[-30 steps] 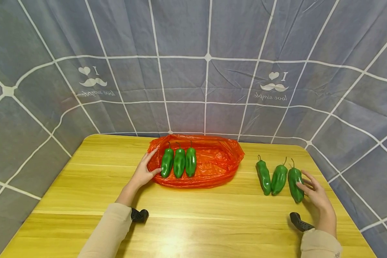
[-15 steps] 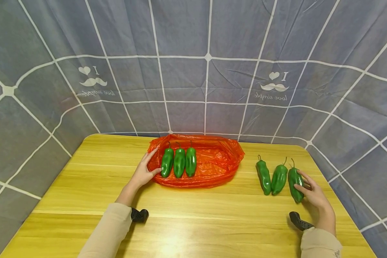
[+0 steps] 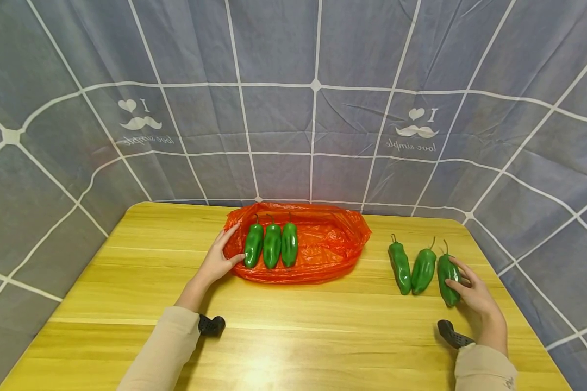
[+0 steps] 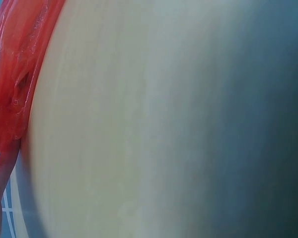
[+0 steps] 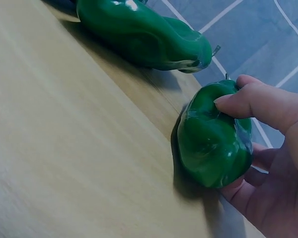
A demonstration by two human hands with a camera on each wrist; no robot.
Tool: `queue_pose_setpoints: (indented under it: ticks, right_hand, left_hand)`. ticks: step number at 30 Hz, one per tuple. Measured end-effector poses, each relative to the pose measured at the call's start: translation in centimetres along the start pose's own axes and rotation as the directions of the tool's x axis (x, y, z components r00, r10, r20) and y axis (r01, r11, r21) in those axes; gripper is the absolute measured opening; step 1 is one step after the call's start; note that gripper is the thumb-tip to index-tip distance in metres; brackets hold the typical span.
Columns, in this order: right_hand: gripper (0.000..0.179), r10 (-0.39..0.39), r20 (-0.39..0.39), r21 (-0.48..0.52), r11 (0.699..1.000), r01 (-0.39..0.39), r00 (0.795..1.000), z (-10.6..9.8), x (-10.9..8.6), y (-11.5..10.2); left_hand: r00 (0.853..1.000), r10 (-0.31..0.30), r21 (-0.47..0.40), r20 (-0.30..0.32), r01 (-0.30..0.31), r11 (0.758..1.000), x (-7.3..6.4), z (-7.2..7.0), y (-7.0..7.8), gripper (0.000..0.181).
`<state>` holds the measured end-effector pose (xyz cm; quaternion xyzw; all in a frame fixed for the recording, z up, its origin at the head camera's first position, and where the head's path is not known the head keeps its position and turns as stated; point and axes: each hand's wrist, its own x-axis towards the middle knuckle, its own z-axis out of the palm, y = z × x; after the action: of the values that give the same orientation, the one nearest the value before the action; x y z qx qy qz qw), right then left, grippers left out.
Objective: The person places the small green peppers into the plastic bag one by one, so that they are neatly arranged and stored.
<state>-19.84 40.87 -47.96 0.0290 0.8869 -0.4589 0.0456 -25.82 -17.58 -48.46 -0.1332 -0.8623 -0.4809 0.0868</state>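
Note:
Three green peppers lie side by side on the table at the right. My right hand grips the rightmost pepper; in the right wrist view its thumb lies over this pepper and the fingers curl beneath it. The middle pepper and the left pepper lie untouched beside it. My left hand rests with straight fingers on the left edge of an orange plastic bag. In the bag lie three more green peppers in a row.
The wooden table has rounded far corners and bare room in front. A grey cloth backdrop with white lines encloses it on three sides. Black wrist mounts sit at both sleeves. The left wrist view shows only the bag's edge and blurred tabletop.
My right hand has closed round the rightmost pepper, its spread fingers drawing in with the thumb on top. The left hand and the bag have not moved.

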Motion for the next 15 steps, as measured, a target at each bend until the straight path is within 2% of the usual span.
queue_pose_setpoints:
  ticks: [9, 15]
  right_hand:
    - [0.061, -0.029, -0.031, 0.03, 0.999, 0.029, 0.999, 0.24, -0.12, 0.01]
    - [0.059, -0.047, -0.107, 0.068, 0.996, 0.054, 0.993, 0.43, -0.26, -0.13]
  left_hand:
    - [1.0, 0.004, 0.002, 0.004, -0.004, 1.0, -0.01, -0.04, -0.05, 0.075]
    - [1.0, -0.001, 0.0, 0.007, 0.001, 1.0, -0.02, -0.08, -0.05, 0.075]
